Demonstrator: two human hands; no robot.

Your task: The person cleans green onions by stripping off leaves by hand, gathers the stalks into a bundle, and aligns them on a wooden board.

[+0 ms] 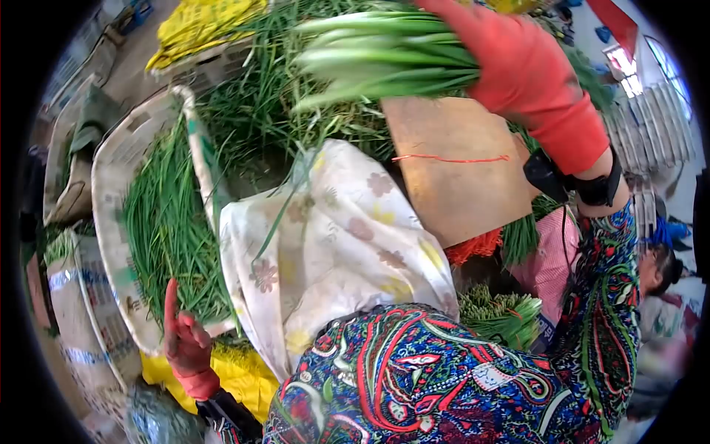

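My right hand (521, 66), in a red glove, is closed around a bunch of garlic chives (384, 59) at the top, blurred by motion. Below it, a flat brown board (447, 185) carries a single red tie (451, 157). At lower left my gloved left hand (186, 340) is raised, its index finger stretched up and the others partly curled, with nothing visible in it. It is nearest to the white basket (109, 192), where loose garlic chives (174, 229) lie. A flowered cloth (333, 222) covers my lap.
A heap of loose greens (251, 111) spreads behind the cloth. Red ties (477, 246) show under the board's near edge, beside a bundle of cut stalks (503, 314). Yellow sacking (203, 29) lies at top left. Stacked crates (651, 129) and another person (654, 270) are at right.
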